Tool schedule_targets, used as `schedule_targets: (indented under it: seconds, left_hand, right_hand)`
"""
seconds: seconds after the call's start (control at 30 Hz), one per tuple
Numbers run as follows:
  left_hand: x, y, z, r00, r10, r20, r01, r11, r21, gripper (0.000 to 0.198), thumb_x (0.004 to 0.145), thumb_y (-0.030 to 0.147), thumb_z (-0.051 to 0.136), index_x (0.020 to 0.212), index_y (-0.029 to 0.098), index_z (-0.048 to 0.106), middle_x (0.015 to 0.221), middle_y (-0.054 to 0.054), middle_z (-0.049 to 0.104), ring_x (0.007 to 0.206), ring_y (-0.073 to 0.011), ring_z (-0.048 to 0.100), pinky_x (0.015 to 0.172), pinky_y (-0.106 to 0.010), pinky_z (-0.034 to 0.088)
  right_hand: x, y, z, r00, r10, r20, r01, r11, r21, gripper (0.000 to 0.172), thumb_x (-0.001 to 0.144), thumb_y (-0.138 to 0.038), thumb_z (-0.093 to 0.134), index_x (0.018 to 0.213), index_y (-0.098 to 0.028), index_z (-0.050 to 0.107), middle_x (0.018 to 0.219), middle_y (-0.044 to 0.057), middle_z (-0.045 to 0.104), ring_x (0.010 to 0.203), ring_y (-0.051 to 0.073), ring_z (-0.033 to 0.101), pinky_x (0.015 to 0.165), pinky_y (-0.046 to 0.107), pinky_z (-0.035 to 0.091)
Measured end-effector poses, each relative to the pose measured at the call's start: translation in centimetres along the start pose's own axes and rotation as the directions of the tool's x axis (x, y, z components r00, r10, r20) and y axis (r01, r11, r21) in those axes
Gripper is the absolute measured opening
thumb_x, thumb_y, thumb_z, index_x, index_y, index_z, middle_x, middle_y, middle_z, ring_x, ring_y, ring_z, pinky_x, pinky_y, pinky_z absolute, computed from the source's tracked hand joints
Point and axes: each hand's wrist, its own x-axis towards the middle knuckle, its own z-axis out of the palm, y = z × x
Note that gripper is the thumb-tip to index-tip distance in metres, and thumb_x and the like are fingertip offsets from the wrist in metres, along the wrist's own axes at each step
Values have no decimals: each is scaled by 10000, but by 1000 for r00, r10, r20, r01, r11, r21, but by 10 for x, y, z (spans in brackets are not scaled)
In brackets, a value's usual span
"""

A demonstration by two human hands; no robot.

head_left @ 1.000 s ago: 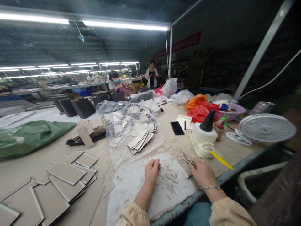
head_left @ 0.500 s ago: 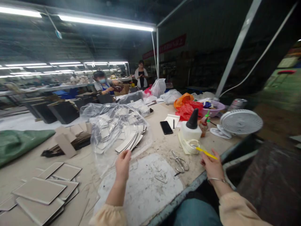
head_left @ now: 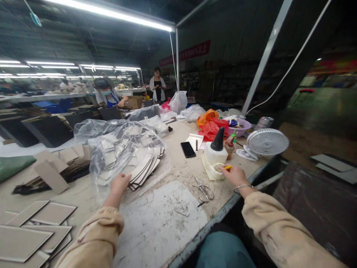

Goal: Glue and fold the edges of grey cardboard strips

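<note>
My left hand (head_left: 119,185) has its fingers drawn together at the left edge of a fanned stack of pale card pieces (head_left: 146,167). Whether a piece is pinched between the fingertips is hidden. Under the stack lies a clear plastic bag (head_left: 97,149) with more card pieces inside. On the right, my right hand (head_left: 235,176) grips a yellow-handled tool (head_left: 228,167), its far end at a small off-white round dish (head_left: 216,175); the tip is not visible. Just behind the dish stands a white bottle (head_left: 214,154) with a black cone top. Metal scissors (head_left: 205,191) lie in front of it.
A black phone (head_left: 187,149), a white fan (head_left: 267,142) and a lilac basin (head_left: 244,126) stand farther back. Larger card panels (head_left: 22,242) lie front left. A stained white sheet (head_left: 161,223) covers the near tabletop. Two people work beyond the table.
My left hand has moved left to the edge of the fanned card pieces. My right hand has brought the yellow-handled tool closer to the dish. The view has turned slightly right.
</note>
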Motion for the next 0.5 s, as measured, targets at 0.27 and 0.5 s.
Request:
schedule_targets:
  seconds: [0.27, 0.5]
  left_hand:
    - [12, 0, 3, 983, -156, -97, 142, 981, -131, 280, 579, 304, 649, 797, 130, 661, 816, -123, 674, 905, -341, 603, 800, -403, 430]
    - [-10, 3, 4, 954, -250, -162, 146, 867, -477, 369, 600, 278, 628, 929, 113, 655, 770, -66, 655, 745, -229, 616, 659, -320, 471]
  right_hand:
    - [-3, -4, -21, 994, 103, -35, -96, 983, 159, 427, 744, -565, 525, 835, -184, 697, 597, 49, 657, 586, 199, 609, 586, 307, 441]
    - [-12, 8, -20, 920, 392, 5, -321, 747, 582, 418, 657, -549, 633, 743, -140, 615, 605, 85, 663, 490, 178, 595, 486, 300, 508]
